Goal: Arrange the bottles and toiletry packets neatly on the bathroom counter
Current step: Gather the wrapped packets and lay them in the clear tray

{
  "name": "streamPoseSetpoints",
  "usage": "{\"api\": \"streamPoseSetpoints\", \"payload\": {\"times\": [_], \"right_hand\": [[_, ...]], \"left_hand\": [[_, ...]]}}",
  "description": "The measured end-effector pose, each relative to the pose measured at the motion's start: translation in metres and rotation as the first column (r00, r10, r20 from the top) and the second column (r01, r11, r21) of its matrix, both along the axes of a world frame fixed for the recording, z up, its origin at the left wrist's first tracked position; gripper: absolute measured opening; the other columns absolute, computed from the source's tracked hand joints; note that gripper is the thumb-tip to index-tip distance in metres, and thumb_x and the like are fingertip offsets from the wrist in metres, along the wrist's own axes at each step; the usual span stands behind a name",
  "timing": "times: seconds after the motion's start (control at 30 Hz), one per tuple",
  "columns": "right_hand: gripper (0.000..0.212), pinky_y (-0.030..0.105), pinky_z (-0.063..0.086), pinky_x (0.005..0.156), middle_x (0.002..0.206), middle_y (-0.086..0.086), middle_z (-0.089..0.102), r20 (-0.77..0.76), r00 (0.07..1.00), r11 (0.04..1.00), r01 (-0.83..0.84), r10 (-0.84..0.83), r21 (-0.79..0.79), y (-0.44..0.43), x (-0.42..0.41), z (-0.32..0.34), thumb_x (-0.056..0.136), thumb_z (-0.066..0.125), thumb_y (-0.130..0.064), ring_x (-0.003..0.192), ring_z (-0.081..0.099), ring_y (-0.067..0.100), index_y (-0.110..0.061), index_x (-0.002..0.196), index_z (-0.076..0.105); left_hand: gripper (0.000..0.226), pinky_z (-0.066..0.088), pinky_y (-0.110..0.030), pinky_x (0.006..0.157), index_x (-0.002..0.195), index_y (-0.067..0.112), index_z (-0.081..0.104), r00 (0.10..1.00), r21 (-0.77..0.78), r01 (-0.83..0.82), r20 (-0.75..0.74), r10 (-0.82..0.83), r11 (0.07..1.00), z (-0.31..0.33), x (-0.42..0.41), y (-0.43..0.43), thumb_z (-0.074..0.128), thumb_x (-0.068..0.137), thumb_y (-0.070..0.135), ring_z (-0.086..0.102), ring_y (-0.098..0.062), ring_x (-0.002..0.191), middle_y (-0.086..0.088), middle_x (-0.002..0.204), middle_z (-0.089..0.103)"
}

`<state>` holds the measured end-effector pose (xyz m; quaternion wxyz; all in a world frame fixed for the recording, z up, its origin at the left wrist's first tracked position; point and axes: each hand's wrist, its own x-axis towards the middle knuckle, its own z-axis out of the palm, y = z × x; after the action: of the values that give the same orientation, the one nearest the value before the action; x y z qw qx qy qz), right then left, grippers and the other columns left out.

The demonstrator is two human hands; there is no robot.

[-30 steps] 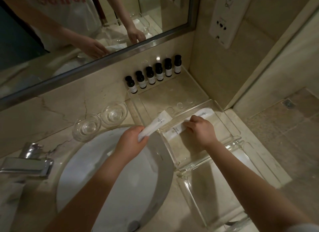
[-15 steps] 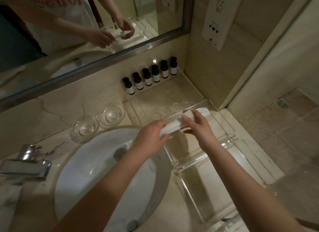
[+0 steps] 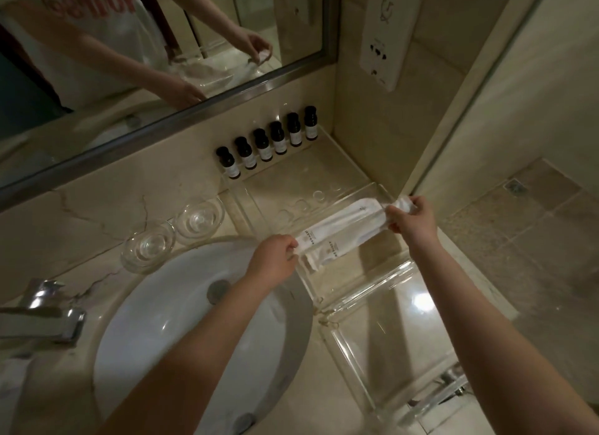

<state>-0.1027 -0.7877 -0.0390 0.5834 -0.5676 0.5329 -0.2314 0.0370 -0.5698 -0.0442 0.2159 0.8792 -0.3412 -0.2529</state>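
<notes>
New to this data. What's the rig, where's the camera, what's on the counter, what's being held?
There is no robot here. A person works with two bare hands, and the single camera sits on their head, looking forward and down, so both arms enter from the bottom of the picture. The left hand and the right hand each pinch one end of the white toiletry packets, holding them stretched over a clear acrylic tray. I cannot tell whether the packets touch the tray. Six dark bottles stand in a row at the back of the tray, under the mirror, which only reflects the same person. Left of the tray are two glass dishes, a white sink and a chrome faucet.
</notes>
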Motion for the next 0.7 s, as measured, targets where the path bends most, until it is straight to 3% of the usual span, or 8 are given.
{"api": "streamPoseSetpoints", "payload": {"times": [0.1, 0.17, 0.27, 0.37, 0.47, 0.57, 0.63, 0.7], "right_hand": [[0.042, 0.043, 0.058, 0.072, 0.107, 0.016, 0.06, -0.144, 0.987, 0.998, -0.065, 0.065, 0.001, 0.004, 0.007, -0.014, 0.078, 0.069, -0.012, 0.086, 0.062, 0.029, -0.007, 0.116, 0.052], [0.05, 0.042, 0.052, 0.088, 0.115, 0.015, 0.062, -0.239, 0.965, 0.991, -0.122, 0.106, -0.053, 0.009, 0.012, -0.02, 0.076, 0.07, -0.016, 0.099, 0.062, 0.033, -0.009, 0.122, 0.052], [0.049, 0.031, 0.041, 0.081, 0.118, 0.016, 0.06, -0.427, 0.888, 0.935, -0.283, 0.172, -0.213, 0.019, 0.014, -0.022, 0.08, 0.068, -0.017, 0.106, 0.057, 0.033, -0.007, 0.124, 0.048], [0.048, 0.039, 0.044, 0.078, 0.12, 0.022, 0.053, -0.572, 0.794, 0.774, -0.489, 0.204, -0.402, 0.026, 0.006, -0.027, 0.081, 0.066, -0.018, 0.103, 0.055, 0.041, -0.003, 0.122, 0.047], [0.044, 0.048, 0.046, 0.083, 0.127, 0.027, 0.05, -0.679, 0.712, 0.607, -0.622, 0.178, -0.494, 0.03, -0.006, -0.029, 0.084, 0.06, -0.015, 0.11, 0.051, 0.046, -0.001, 0.124, 0.051], [0.049, 0.05, 0.03, 0.109, 0.15, 0.017, 0.033, -0.773, 0.561, 0.443, -0.798, 0.297, -0.409, 0.044, -0.018, -0.027, 0.091, 0.046, -0.014, 0.138, 0.031, 0.036, -0.011, 0.14, 0.039], [0.051, 0.049, 0.016, 0.115, 0.158, 0.008, 0.015, -0.826, 0.407, 0.379, -0.888, 0.39, -0.259, 0.052, -0.026, -0.032, 0.097, 0.035, -0.028, 0.146, 0.014, 0.027, -0.019, 0.147, 0.024], [0.056, 0.048, 0.011, 0.116, 0.16, 0.004, 0.002, -0.842, 0.324, 0.368, -0.915, 0.432, -0.163, 0.055, -0.028, -0.034, 0.099, 0.026, -0.041, 0.147, 0.004, 0.023, -0.023, 0.149, 0.011]], "left_hand": [[0.037, 0.04, -0.034, 0.099, 0.121, 0.011, 0.058, 0.941, 0.09, 0.241, 0.221, -0.255, 0.966, -0.002, -0.012, -0.001, 0.056, 0.085, 0.018, 0.047, -0.028, 0.118, -0.008, 0.126, 0.057], [0.042, 0.032, -0.033, 0.105, 0.13, 0.015, 0.051, 0.877, 0.15, 0.376, 0.262, -0.403, 0.914, -0.003, -0.023, -0.004, 0.051, 0.088, 0.022, 0.039, -0.024, 0.128, -0.003, 0.138, 0.049], [0.044, 0.027, -0.038, 0.104, 0.134, 0.014, 0.044, 0.784, 0.267, 0.471, 0.31, -0.538, 0.841, -0.009, -0.038, -0.007, 0.044, 0.089, 0.018, 0.032, -0.021, 0.135, 0.0, 0.146, 0.039], [0.047, 0.028, -0.041, 0.102, 0.133, 0.011, 0.043, 0.755, 0.358, 0.464, 0.319, -0.573, 0.811, -0.016, -0.044, -0.008, 0.043, 0.087, 0.011, 0.034, -0.024, 0.134, -0.002, 0.147, 0.038], [0.043, 0.047, -0.034, 0.083, 0.109, 0.019, 0.065, 0.726, 0.418, 0.452, 0.341, -0.597, 0.788, -0.016, -0.045, -0.007, 0.057, 0.067, 0.019, 0.059, -0.018, 0.106, 0.005, 0.12, 0.064], [0.042, 0.046, -0.027, 0.078, 0.094, 0.023, 0.072, 0.706, 0.447, 0.451, 0.351, -0.615, 0.773, -0.013, -0.046, -0.005, 0.059, 0.056, 0.034, 0.065, -0.011, 0.09, 0.011, 0.102, 0.071], [0.046, 0.033, -0.035, 0.094, 0.118, 0.019, 0.061, 0.723, 0.403, 0.427, 0.386, -0.573, 0.81, -0.015, -0.047, -0.004, 0.049, 0.076, 0.03, 0.056, -0.015, 0.113, 0.005, 0.124, 0.062], [0.053, 0.017, -0.041, 0.111, 0.143, 0.012, 0.03, 0.761, 0.413, 0.433, 0.309, -0.571, 0.801, -0.016, -0.048, -0.004, 0.038, 0.093, 0.029, 0.027, -0.019, 0.139, -0.003, 0.152, 0.031]]}}
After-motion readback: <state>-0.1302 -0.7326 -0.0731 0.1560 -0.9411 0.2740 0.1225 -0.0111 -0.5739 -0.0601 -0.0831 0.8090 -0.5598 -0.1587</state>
